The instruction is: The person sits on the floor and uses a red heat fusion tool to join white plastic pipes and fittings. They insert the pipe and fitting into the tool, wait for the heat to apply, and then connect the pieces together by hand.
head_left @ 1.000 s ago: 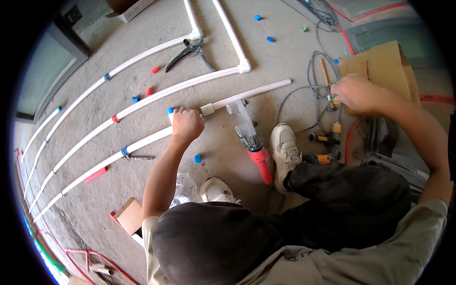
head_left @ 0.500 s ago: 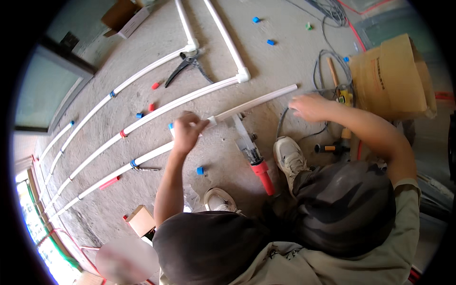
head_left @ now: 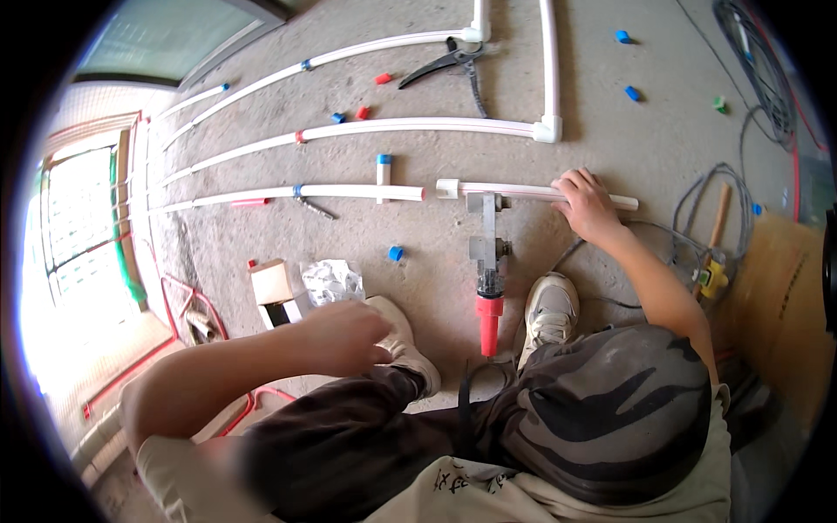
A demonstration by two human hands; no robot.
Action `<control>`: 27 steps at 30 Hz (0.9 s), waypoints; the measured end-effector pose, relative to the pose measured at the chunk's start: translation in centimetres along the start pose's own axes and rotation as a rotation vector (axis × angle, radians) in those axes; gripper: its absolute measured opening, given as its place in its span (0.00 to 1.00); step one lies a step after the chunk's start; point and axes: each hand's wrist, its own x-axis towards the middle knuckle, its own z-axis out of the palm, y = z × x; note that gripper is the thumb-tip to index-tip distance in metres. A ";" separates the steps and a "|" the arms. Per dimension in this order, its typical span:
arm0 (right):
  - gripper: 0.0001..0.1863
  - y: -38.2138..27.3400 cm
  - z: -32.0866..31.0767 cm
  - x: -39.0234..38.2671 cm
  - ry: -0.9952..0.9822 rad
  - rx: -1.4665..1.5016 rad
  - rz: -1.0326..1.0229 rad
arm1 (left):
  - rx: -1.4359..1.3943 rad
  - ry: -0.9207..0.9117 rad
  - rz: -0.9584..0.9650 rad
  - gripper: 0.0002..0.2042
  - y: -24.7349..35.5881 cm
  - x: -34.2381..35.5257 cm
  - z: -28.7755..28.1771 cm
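While right hand grips pipe, welder adjoins.

My left hand has left the short white pipe; my right hand now grips it.

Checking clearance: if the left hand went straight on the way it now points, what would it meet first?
The left hand points toward the person's own pale sneaker, which it seems already to touch. Depth is unclear, so contact is a guess.
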 end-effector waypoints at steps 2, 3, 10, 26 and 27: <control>0.19 -0.5 0.8 0.9 -0.008 0.042 -0.040 | -0.078 -0.029 -0.002 0.23 -0.8 4.4 5.3; 0.19 -0.3 0.7 0.9 0.002 0.052 -0.048 | -0.187 0.073 0.012 0.27 -0.7 7.3 7.6; 0.19 2.4 -1.7 -0.8 0.018 0.036 0.010 | -1.042 0.571 -0.222 0.33 6.9 22.4 15.6; 0.22 -3.5 2.0 6.3 -0.183 -0.005 -0.069 | -1.634 1.029 -0.135 0.19 5.7 24.0 16.7; 0.21 -3.5 1.6 6.5 -0.164 -0.011 -0.056 | -1.627 1.011 -0.142 0.19 5.6 23.7 16.2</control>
